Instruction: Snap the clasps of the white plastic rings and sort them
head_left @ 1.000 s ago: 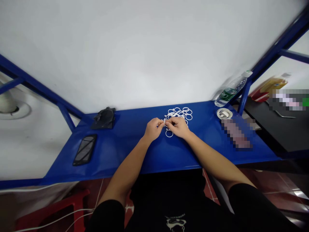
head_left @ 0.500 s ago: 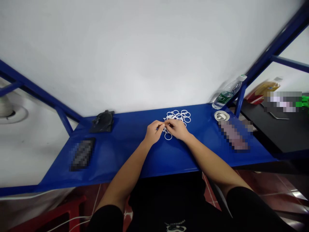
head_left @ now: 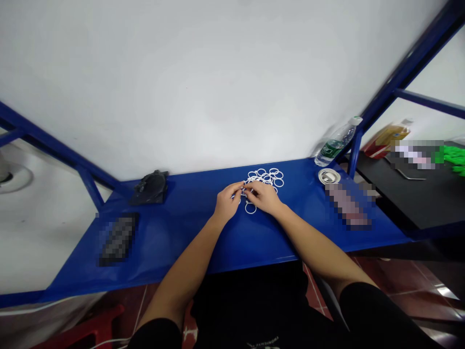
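Note:
Several thin white plastic rings, each with a small knob on it, lie in a loose heap on the blue tabletop. My left hand is closed in a pinch at the near left of the heap, with part of a white ring showing at its fingers. Right beside it, my right hand also pinches, its fingertips meeting the left ones on the same white piece. The fingers hide most of that piece. One single ring lies on the table just below my right hand.
A black plastic bag and a blurred dark object lie at left. At right are a water bottle, a white roll and a blurred pinkish object. Blue frame bars rise at both ends; a wall stands behind.
The view has shifted slightly. My hands stay together over the rings, their fingertips a little further apart, and a bit of white ring now shows under my left hand.

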`<state>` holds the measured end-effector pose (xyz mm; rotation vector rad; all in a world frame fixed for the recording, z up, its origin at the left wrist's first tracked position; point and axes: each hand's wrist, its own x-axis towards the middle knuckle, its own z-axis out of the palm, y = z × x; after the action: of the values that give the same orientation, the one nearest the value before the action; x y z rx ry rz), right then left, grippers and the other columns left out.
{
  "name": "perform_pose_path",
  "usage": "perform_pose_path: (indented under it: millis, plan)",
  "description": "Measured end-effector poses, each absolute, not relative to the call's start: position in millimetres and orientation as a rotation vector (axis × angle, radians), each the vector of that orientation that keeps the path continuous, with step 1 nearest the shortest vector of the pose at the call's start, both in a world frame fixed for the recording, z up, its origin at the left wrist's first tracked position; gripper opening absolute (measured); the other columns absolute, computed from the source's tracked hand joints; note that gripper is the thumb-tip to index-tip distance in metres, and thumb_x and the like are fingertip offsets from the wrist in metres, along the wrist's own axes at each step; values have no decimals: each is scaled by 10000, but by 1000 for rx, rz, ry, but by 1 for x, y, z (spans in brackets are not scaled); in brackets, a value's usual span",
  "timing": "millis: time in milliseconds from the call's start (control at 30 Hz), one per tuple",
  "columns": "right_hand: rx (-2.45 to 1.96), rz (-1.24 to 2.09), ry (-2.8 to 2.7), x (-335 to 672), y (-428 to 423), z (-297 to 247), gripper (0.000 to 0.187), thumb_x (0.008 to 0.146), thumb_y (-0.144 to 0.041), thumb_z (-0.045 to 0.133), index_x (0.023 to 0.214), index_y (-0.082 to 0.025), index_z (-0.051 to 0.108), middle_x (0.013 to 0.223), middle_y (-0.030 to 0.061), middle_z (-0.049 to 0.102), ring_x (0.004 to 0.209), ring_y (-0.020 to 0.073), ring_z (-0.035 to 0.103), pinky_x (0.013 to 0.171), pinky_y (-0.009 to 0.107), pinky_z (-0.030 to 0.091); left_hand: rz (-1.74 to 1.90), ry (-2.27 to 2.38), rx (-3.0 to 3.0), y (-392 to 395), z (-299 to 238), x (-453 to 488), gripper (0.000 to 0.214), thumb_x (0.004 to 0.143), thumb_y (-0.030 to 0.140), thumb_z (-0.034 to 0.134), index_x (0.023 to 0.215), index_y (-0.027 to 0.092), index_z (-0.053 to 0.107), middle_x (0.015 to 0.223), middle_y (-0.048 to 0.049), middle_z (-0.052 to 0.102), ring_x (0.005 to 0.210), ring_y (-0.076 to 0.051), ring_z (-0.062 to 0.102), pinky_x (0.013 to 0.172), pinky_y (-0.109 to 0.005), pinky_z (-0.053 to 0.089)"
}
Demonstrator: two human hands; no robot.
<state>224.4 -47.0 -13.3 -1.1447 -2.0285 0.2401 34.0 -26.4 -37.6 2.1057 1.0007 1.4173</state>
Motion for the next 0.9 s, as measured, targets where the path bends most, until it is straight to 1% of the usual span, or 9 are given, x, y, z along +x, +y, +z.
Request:
perform_pose_path:
  millis: [133,233,333,433,567,633,700,833,900]
  plan:
    - [-1182,190,-1990,225,-45,-15,219,977,-235,613,1158,-236,736,967,60,774,773,178,693,722,288,516,1441,1004,2003,-28,-41,36,239,986,239,626,1200,226,731,1201,-78,779,1059,-210,776,985,-403,651]
    - [-1145,191,-2008,226,-45,-14,236,1019,-282,585,1203,-249,729,1019,67,781,849,189,713,771,299,538,1441,972,1929,-29,-43,37,175,990,285,630,1127,207,705,1188,-91,783,1072,-219,776,965,-407,659]
    - [-1099,218,-2028,226,-46,-12,220,1047,-307,554,1162,-259,735,1031,65,781,920,197,720,816,309,542,1423,939,1890,-32,-42,38,128,985,306,639,1058,203,663,1205,-103,778,1095,-225,770,951,-415,663]
    - [-1091,253,-2007,226,-48,-11,190,1042,-312,558,1082,-235,727,973,65,773,853,194,713,761,303,530,1432,932,1909,-35,-37,39,121,978,302,646,1045,202,658,1197,-104,777,1052,-211,779,916,-393,669]
    - [-1106,277,-1976,226,-49,-9,179,1039,-316,552,1025,-217,701,875,52,748,743,180,682,682,289,498,1528,992,2042,-36,-29,39,117,974,287,651,1028,199,704,1168,-98,762,1015,-190,764,849,-342,662]
    - [-1116,278,-1969,226,-50,-9,185,1044,-331,546,1023,-222,695,866,49,742,743,180,678,688,289,496,1562,1051,2121,-35,-26,38,111,963,294,674,989,207,736,1143,-93,745,1036,-199,740,855,-347,647]
    - [-1111,288,-1961,226,-51,-9,200,1055,-348,532,1040,-229,691,882,51,739,760,182,679,706,292,501,1572,1081,2152,-35,-24,37,116,957,306,688,974,214,756,1105,-84,731,1016,-198,725,847,-345,635]
    - [-1068,332,-1943,225,-51,-11,221,1070,-367,504,1055,-231,678,901,56,728,788,188,678,729,301,508,1581,1014,2156,-36,-21,36,127,970,301,670,960,214,762,965,-50,713,847,-149,699,766,-291,609]
    - [-1059,356,-1939,225,-50,-11,228,1068,-388,510,1047,-233,676,896,53,724,781,186,671,726,301,508,1590,996,2163,-37,-19,36,133,972,301,661,939,212,755,930,-42,706,799,-137,680,737,-279,593]
